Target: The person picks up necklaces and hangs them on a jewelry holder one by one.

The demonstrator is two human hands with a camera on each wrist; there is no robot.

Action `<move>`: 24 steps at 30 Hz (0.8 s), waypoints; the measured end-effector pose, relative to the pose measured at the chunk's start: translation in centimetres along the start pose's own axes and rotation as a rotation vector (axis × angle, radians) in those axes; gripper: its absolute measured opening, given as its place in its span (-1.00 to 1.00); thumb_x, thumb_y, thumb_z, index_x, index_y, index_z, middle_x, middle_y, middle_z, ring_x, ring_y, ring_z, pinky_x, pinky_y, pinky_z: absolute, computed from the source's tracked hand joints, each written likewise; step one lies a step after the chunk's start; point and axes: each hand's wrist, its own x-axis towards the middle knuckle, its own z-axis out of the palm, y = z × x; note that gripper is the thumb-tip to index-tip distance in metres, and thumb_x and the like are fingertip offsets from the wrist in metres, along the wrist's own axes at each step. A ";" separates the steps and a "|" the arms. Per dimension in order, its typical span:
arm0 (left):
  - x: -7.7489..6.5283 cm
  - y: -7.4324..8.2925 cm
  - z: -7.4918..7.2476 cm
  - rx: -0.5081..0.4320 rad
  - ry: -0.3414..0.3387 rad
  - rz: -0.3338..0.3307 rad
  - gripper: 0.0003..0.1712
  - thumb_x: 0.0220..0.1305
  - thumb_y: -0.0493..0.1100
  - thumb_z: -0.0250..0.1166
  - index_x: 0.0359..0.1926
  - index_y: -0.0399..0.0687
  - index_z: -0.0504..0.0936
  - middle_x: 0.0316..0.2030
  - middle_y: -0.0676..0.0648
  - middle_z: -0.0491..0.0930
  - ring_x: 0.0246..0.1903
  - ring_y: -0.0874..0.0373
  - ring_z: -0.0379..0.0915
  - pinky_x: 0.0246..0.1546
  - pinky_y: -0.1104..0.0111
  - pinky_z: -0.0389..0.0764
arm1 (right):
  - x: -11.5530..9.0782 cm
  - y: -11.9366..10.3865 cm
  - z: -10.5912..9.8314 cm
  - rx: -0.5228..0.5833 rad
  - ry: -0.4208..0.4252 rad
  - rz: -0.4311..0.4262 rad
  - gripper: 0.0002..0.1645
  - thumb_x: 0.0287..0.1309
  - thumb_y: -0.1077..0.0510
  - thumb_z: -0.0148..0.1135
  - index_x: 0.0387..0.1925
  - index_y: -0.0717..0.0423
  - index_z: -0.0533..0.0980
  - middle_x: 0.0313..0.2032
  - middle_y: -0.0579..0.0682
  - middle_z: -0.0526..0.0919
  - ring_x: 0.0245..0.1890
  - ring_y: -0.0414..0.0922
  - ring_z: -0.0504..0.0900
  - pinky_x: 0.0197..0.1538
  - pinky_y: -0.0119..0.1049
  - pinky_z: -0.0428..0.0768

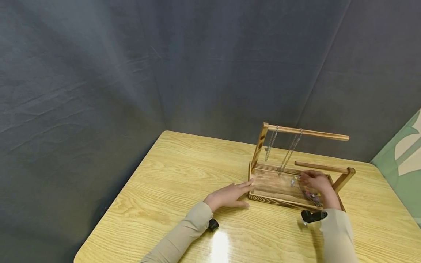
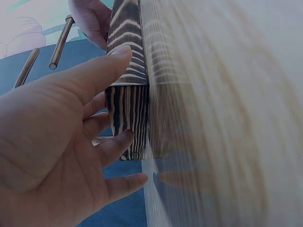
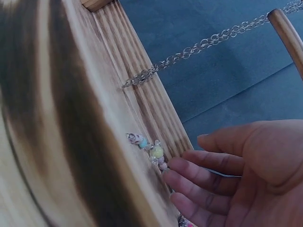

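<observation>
A wooden jewelry stand with a shallow tray base and raised bars sits on the table. My left hand lies against the tray's left end; in the left wrist view its thumb and fingers spread along the striped wood at the corner. Over the tray's right part is my right hand, fingers loosely bent. Its fingertips are right at a beaded strand with yellow, blue and clear beads lying in the tray. A second colorful beaded pile lies beneath this hand, partly hidden.
Two silver chains hang from the upper wooden bar: a shorter chain at left and a longer chain reaching down to the tray. A lower bar projects beside my right hand. Dark curtain stands behind the table.
</observation>
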 end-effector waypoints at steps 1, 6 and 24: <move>0.0 0.0 0.0 0.000 0.000 0.001 -0.17 0.29 0.23 0.02 0.46 0.16 -0.09 0.46 0.10 -0.35 0.35 0.18 0.06 0.40 0.05 0.00 | 0.0 0.0 0.0 -0.001 -0.001 0.008 -0.32 0.41 -0.02 -0.25 0.22 0.54 0.18 0.01 0.44 0.48 -0.09 0.16 0.56 -0.12 -0.07 0.62; 0.0 0.0 0.0 -0.008 -0.001 -0.002 -0.17 0.28 0.23 0.02 0.46 0.18 -0.10 0.46 0.12 -0.36 0.33 0.19 0.08 0.40 0.07 -0.01 | 0.3 0.2 0.1 0.013 -0.011 0.043 -0.26 0.39 -0.11 -0.22 0.24 0.50 0.17 0.02 0.39 0.49 -0.06 0.15 0.55 -0.12 -0.10 0.62; 0.0 0.0 0.1 -0.007 0.000 -0.002 -0.16 0.28 0.24 0.02 0.46 0.16 -0.09 0.45 0.14 -0.37 0.31 0.20 0.13 0.40 0.08 0.00 | 1.0 -0.1 0.1 0.004 -0.076 0.023 -0.40 0.42 0.10 -0.26 0.12 0.66 0.21 -0.18 0.29 0.59 -0.34 -0.30 0.54 -0.33 -0.34 0.59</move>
